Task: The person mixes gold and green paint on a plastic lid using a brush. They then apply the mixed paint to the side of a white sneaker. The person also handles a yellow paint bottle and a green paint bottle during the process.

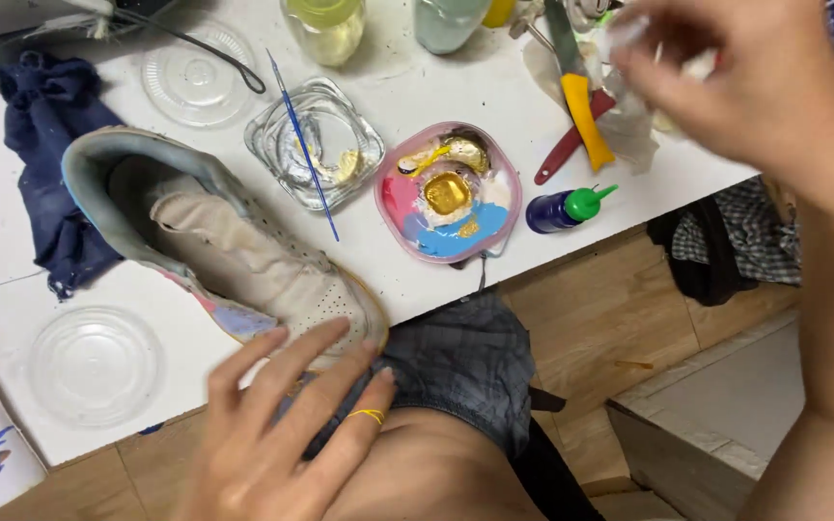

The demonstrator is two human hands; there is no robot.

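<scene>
A worn white high-top sneaker (234, 251) with painted patches lies on its side at the front edge of the white table (12, 280). My left hand (277, 420) rests near its toe, fingers spread, a thin yellow ring on one finger. My right hand (736, 72) is raised at the top right, blurred, fingers curled on what looks like a crumpled clear plastic or tissue. A pink lid (448, 191) serves as a palette with gold, blue, white and pink paint. A thin blue brush (303, 145) lies across a square glass dish (316, 145).
A small dark blue paint bottle with a green cap (567, 207) lies by the palette. Scissors with yellow and red handles (581, 116), jars (325, 27), clear plastic lids (94, 365), and a dark blue cloth (45, 164) surround the shoe. Wooden floor lies below.
</scene>
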